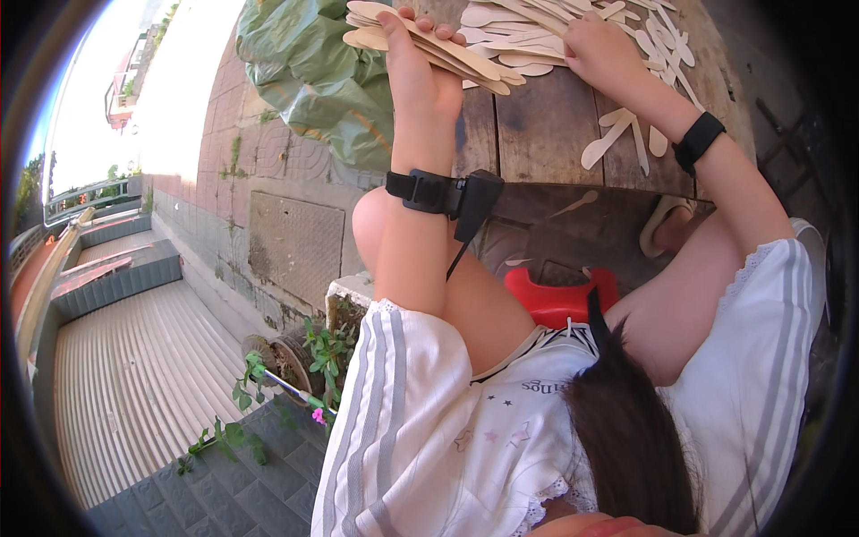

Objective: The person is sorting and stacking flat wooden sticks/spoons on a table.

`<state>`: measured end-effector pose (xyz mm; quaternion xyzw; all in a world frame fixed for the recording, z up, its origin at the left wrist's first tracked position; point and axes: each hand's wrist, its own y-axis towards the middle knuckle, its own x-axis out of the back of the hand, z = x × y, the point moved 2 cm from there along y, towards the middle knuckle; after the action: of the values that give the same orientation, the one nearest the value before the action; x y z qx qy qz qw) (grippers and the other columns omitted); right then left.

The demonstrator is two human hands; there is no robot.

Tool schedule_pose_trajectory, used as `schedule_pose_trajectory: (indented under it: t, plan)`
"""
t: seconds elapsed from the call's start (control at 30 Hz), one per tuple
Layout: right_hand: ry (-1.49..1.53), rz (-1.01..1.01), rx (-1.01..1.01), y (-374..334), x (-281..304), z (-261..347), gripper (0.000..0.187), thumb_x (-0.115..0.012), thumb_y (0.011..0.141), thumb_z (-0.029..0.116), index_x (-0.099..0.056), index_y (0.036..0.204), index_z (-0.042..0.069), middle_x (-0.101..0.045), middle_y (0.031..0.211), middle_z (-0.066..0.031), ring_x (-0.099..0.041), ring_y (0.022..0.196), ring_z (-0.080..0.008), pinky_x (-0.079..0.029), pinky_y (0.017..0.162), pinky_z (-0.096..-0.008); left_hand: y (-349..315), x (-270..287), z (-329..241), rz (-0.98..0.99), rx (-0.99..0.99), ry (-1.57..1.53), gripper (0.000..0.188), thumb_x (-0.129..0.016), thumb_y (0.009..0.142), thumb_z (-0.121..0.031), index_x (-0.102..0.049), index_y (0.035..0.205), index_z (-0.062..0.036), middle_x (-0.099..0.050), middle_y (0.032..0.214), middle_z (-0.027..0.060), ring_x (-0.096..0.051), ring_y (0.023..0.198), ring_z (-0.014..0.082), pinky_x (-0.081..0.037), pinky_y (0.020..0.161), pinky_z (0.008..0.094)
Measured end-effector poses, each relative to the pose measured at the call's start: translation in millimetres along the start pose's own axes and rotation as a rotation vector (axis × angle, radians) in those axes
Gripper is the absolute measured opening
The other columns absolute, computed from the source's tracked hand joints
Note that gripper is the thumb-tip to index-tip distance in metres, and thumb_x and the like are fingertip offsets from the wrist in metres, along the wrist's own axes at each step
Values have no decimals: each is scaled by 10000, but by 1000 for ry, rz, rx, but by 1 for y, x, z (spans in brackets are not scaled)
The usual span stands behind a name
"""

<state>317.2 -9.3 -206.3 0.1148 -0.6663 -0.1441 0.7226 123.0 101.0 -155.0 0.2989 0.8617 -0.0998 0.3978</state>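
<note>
Bright daylight (left seemingly overexposed).

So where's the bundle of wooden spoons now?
In the head view, the bundle of wooden spoons is at the top middle, gripped in the left hand, with the green bag to its left and the loose pile to its right.
</note>
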Motion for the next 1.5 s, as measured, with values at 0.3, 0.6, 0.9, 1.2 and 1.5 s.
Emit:
schedule_pose_trajectory:
  t: [0.3, 0.6, 0.9, 1.2, 1.5]
  plan:
    - [1000, 219, -364, 18, 16, -8, 267, -636, 826, 282, -640, 918, 32, -646, 823, -49, -584, 729, -135, -464, 651, -297, 5, -7, 20, -173, 30, 40, 308, -465, 938, -437, -486, 948, -129, -459, 718, -45, -435, 646, 101, -419, 639, 249]
    - [1406, 370, -532, 3, 24, 43, 292, -615, 843, 448, -665, 895, 165, -602, 816, 45, -492, 751, -32, -341, 635, -223, 7, 4, 33, -58, 64, 56, 454, -412, 966, -393, -425, 1291, -76, -516, 1249, 131, -536, 1096, 264, -439, 959, 408]
    - [556, 196, -290, 5, 11, 1, 287, -641, 813, 292, -593, 983, 65, -588, 801, -33, -577, 808, -168, -457, 688, -304, 0, 4, 15, -40, 116, -71, 309, -489, 927, -446, -504, 969, -140, -439, 686, -62, -402, 600, 66, -398, 565, 214]
    - [43, 54, 45, -5, -10, 0, 199, -621, 753, 67, -565, 935, 124, -566, 902, -40, -553, 907, -243, -453, 718, -385, -4, -2, 14, -94, 120, -187, 362, -493, 903, -501, -481, 858, -141, -375, 596, -75, -363, 510, 54, -372, 492, 199]
    - [-13, -56, 88, -7, -15, 13, 155, -588, 692, 14, -594, 825, 95, -577, 838, -25, -545, 890, -220, -435, 719, -352, -8, -8, 13, -60, 98, -340, 324, -530, 910, -436, -475, 827, -128, -389, 585, -63, -366, 489, 51, -380, 477, 192]
